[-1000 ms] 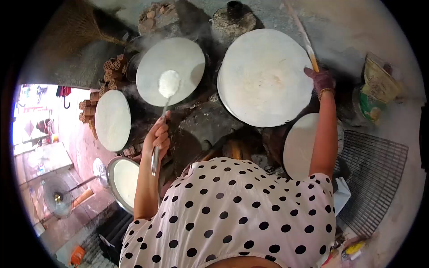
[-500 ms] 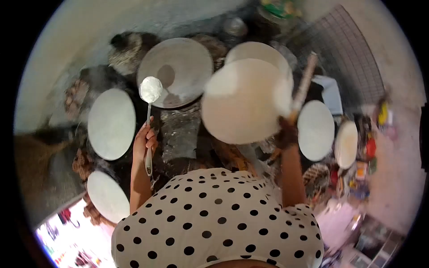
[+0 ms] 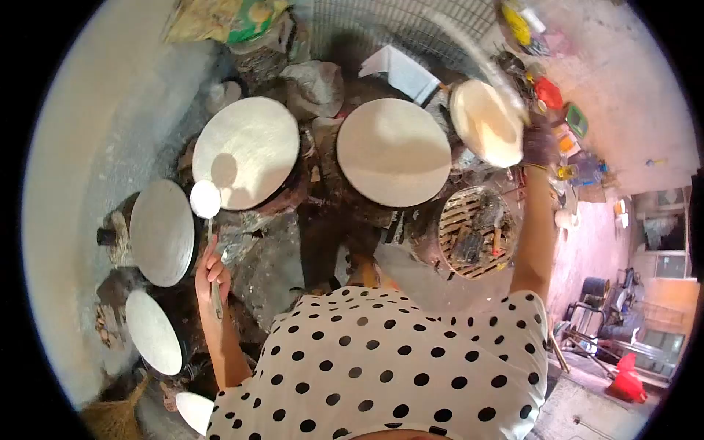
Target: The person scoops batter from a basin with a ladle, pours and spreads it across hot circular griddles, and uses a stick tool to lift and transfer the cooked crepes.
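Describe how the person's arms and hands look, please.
The left hand has no glove. The right hand wears a dark, seemingly purplish glove, blurred here. Short white sleeves with black dots leave both forearms uncovered.

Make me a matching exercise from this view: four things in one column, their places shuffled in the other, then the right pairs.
Things
1. Ladle
2. Straw broom
3. Red plastic bag
4. Wire grid

Places
A. At the lower right of the view
B. At the top edge of the view
C. In the left hand
D. At the lower left of the view

Pairs: 1-C, 2-D, 3-A, 4-B
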`<state>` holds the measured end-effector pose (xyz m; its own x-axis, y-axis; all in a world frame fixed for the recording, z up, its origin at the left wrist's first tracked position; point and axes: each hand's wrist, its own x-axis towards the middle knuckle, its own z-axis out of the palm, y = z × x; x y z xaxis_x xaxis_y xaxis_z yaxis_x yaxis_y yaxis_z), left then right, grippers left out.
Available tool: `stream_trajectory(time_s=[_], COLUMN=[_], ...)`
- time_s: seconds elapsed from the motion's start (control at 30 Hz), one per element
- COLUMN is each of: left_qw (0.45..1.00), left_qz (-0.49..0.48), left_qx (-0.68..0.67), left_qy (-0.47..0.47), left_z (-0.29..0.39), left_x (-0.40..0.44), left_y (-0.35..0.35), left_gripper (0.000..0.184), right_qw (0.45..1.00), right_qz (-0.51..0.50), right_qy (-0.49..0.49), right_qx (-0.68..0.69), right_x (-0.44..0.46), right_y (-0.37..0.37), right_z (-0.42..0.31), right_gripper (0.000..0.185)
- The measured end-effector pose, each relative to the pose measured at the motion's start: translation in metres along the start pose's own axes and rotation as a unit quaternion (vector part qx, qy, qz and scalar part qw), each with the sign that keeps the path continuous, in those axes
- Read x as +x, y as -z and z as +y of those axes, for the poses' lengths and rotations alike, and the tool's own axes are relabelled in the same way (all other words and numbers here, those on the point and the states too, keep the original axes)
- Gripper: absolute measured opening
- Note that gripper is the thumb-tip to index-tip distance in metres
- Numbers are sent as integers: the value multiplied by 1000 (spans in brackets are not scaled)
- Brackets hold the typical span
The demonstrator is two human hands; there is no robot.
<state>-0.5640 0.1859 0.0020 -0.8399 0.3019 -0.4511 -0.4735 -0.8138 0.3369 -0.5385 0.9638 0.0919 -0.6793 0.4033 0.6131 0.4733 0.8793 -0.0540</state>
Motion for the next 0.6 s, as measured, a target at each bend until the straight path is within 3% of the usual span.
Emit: stream_trajectory(time_s=[0.07,0.1,0.13,0.23,0.33,0.43,0.5,0.57,0.6], left_qw=[999,996,1000,998,999,998,998,998,997], left_qz=[-32,-63,-1,42,12,-28,31,4,3], left_qx=[-21,-50,-21,32,29,44,-16,-38,-65], left_qy=[15,25,-5,-32,-28,-31,-52,-41,-30], left_z=[-19,-27,-36,-52,-54,-53,-54,-43,-37], left_x=[8,10,8,1,0,0,-3,-3,-6], left_y=[-16,-30,-44,-75,-73,-69,-72,-61,-56], left_gripper=[41,40,39,39,41,42,43,43,43], right_qw=[981,984,984,986,959,945,944,943,949], right_qz=[119,-36,-88,-124,-261,-307,-312,-316,-284], right_qy=[150,71,46,9,-57,-84,-81,-72,-126], right_qx=[14,-160,-145,-114,-92,-69,-74,-78,-52], right_x=[-9,-13,-19,-46,-58,-58,-54,-54,-59], right_y=[-49,-50,-70,-141,-173,-203,-217,-230,-234], right_z=[7,-11,-9,6,-6,-16,-17,-21,-24], right_gripper=[21,19,17,17,18,19,21,22,24])
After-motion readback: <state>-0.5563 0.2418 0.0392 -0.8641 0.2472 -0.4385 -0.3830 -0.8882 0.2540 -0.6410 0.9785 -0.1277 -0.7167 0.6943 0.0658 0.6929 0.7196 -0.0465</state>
